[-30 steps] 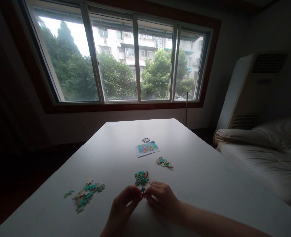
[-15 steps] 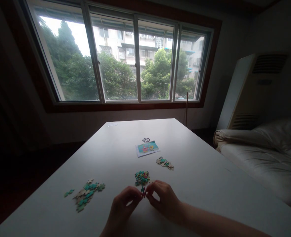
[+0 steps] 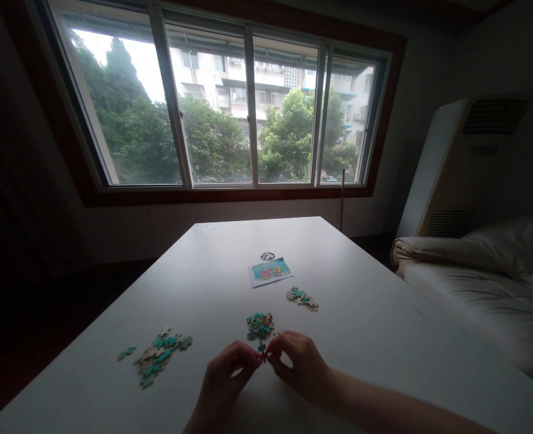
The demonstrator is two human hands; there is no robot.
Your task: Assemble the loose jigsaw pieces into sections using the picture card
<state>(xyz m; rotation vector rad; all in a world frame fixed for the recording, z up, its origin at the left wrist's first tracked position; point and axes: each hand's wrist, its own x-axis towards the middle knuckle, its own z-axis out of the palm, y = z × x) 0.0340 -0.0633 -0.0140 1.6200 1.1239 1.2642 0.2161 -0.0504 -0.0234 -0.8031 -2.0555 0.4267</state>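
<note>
My left hand (image 3: 223, 377) and my right hand (image 3: 300, 363) meet at their fingertips low over the white table (image 3: 375, 325). Both pinch the same small cluster of joined puzzle pieces (image 3: 261, 351), teal and pink. Just beyond it lies a colourful assembled patch of pieces (image 3: 260, 325). A loose heap of teal and beige pieces (image 3: 158, 354) lies to the left of my left hand. A smaller group of pieces (image 3: 301, 298) lies farther back on the right. Behind that lies a picture card (image 3: 269, 270).
A small dark round object (image 3: 267, 256) sits behind the card. A wide window (image 3: 230, 108) fills the far wall. A pale sofa (image 3: 488, 271) stands to the right of the table, with a white cabinet-like unit (image 3: 447, 169) behind it. The room is dim.
My right hand's fingers have lifted and arched slightly over the small cluster. The rest has not moved.
</note>
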